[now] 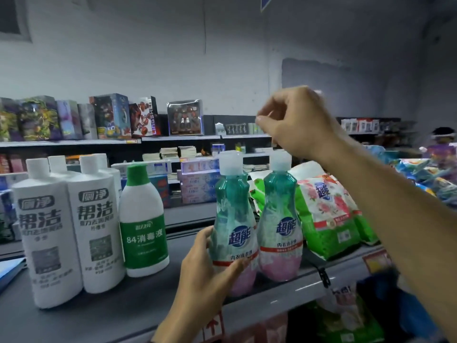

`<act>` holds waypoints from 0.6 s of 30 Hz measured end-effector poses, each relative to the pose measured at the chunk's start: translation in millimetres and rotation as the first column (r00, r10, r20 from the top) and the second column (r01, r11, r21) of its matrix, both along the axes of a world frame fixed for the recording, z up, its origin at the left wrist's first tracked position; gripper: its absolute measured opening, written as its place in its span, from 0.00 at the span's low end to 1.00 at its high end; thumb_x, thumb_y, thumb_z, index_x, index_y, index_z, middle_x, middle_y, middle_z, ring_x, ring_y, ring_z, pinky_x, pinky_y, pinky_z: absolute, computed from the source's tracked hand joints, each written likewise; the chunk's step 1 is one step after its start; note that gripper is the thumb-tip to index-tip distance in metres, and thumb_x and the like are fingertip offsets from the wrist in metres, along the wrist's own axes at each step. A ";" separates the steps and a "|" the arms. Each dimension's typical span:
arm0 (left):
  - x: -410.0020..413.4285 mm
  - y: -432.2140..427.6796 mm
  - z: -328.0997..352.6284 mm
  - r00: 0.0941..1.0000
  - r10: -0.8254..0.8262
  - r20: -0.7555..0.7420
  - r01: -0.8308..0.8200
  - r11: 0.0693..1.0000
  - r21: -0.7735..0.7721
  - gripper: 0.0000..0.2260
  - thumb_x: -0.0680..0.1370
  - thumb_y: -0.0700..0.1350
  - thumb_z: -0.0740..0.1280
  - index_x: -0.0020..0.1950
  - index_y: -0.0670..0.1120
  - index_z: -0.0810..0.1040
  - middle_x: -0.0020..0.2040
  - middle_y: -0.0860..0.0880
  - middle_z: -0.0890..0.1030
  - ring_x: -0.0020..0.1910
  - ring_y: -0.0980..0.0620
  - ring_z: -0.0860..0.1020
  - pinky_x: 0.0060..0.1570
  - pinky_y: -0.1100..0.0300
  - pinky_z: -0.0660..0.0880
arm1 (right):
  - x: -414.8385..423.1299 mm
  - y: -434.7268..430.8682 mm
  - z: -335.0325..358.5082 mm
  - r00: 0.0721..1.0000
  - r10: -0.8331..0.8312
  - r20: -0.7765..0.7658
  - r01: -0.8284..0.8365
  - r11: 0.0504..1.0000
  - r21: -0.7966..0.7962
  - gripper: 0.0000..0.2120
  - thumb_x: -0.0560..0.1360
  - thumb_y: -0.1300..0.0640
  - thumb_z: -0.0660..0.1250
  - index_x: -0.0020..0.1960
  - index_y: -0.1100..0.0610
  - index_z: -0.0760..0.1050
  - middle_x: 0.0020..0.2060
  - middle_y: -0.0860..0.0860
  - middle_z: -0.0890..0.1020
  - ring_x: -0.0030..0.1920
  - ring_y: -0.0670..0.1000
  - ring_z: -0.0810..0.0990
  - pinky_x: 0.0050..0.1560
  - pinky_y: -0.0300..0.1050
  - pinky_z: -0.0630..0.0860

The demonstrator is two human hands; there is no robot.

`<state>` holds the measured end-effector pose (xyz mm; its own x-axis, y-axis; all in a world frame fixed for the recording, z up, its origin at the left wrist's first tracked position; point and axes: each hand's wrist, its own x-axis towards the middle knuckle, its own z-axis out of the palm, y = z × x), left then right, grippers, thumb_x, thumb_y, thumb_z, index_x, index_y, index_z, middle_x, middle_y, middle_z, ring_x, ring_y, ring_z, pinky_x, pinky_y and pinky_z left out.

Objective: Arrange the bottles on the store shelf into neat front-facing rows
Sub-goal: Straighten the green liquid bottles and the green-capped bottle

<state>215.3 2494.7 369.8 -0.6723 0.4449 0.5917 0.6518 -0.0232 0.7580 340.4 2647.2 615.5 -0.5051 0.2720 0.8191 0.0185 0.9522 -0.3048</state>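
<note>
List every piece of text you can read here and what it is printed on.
"帮洁": two white bottles
"84消毒液": green-labelled bottle
"超能": two teal-and-pink bottles, left hand gripping one
"超": flowered bag
Smaller print and boxes behind: unreadable.

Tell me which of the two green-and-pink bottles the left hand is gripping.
The left hand grips the left green-and-pink plastic bottle with the white cap, nearer the green-capped white disinfectant bottle. Its twin on the right stands untouched.

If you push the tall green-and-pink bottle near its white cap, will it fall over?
Probably. The left green-and-pink bottle is tall with a narrow neck, so it looks tippy. The left hand holds it low, which likely steadies it. It looks full, so probably heavyish.
</note>
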 end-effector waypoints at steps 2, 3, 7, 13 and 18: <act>0.1 1.6 -0.6 0.999 0.021 -0.025 -0.020 1.000 0.009 0.30 0.70 0.52 0.84 0.68 0.56 0.76 0.56 0.63 0.86 0.53 0.66 0.85 0.52 0.60 0.84 | -20.5 6.8 24.0 0.983 -0.012 0.183 -0.003 0.996 0.085 0.06 0.79 0.52 0.75 0.53 0.53 0.86 0.46 0.47 0.86 0.45 0.45 0.84 0.51 0.43 0.82; 0.9 2.1 -0.4 0.999 0.022 -0.035 -0.021 1.000 0.012 0.30 0.70 0.53 0.84 0.68 0.56 0.76 0.56 0.63 0.86 0.53 0.66 0.85 0.53 0.60 0.84 | -33.0 11.1 32.6 0.953 -0.020 0.301 -0.013 0.994 0.107 0.08 0.79 0.51 0.75 0.56 0.53 0.85 0.49 0.48 0.86 0.50 0.48 0.84 0.55 0.46 0.81; 3.6 4.7 -1.9 0.996 0.033 -0.086 -0.033 0.999 0.007 0.29 0.73 0.55 0.81 0.70 0.56 0.74 0.59 0.63 0.85 0.56 0.66 0.84 0.56 0.62 0.83 | -85.4 32.8 40.7 0.746 -0.019 0.666 -0.034 0.997 0.067 0.16 0.80 0.48 0.75 0.64 0.56 0.83 0.55 0.52 0.87 0.53 0.54 0.88 0.58 0.55 0.85; 12.9 8.3 -0.3 0.986 0.093 -0.138 -0.092 0.996 0.015 0.25 0.76 0.60 0.75 0.71 0.61 0.72 0.60 0.67 0.83 0.59 0.68 0.82 0.56 0.72 0.76 | -120.0 47.3 39.5 0.602 0.021 0.798 -0.031 1.000 -0.003 0.20 0.81 0.53 0.75 0.66 0.65 0.80 0.57 0.59 0.86 0.49 0.58 0.90 0.57 0.59 0.86; 13.4 9.5 -3.3 0.983 0.092 -0.160 -0.095 0.995 -0.009 0.24 0.79 0.56 0.75 0.72 0.58 0.72 0.61 0.64 0.84 0.60 0.64 0.83 0.58 0.63 0.81 | -127.0 52.5 36.3 0.551 0.093 0.829 -0.073 0.995 -0.062 0.18 0.80 0.58 0.76 0.65 0.67 0.80 0.58 0.62 0.85 0.51 0.60 0.90 0.54 0.58 0.87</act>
<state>228.6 2504.2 366.5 -0.6090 0.3951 0.6878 0.7630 0.0550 0.6441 213.4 2699.7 651.8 -0.9792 0.2022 0.0193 0.1935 0.9576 -0.2133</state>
